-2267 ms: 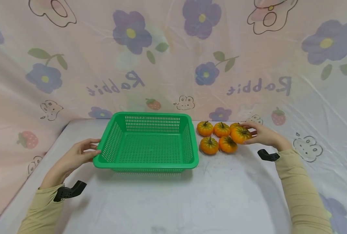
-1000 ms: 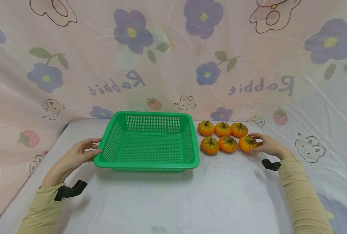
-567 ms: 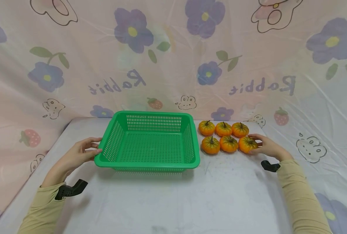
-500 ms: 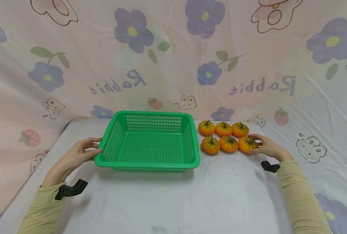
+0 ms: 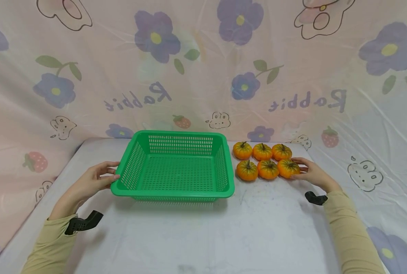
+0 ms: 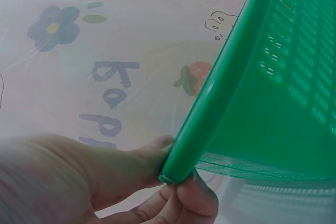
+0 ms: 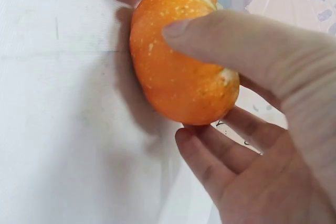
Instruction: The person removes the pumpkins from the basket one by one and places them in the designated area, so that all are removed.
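Observation:
My left hand (image 5: pixel 93 182) pinches the left rim of a green plastic basket (image 5: pixel 172 193); in the left wrist view the thumb and fingers (image 6: pixel 197 200) lie on opposite sides of the rim. The basket has slotted walls, and nothing lies in it. To its right, small orange pumpkins with dark stems sit in two rows. My right hand (image 5: pixel 313 173) holds the front right pumpkin (image 5: pixel 288 168). In the right wrist view the thumb rests on this pumpkin (image 7: pixel 181 85), with the other fingers behind it and partly hidden. It stands close against the front middle pumpkin (image 5: pixel 267 169).
Other pumpkins are the front left one (image 5: pixel 246 170) and a back row with its right one (image 5: pixel 281 151) near the table's far edge. The white table (image 5: pixel 203 236) runs toward me. A printed cloth (image 5: pixel 203 76) hangs behind and at the sides.
My right hand has brought a pumpkin down from above the back right one to the front row's right end, then moved it slightly left. My left hand has stayed on the basket rim.

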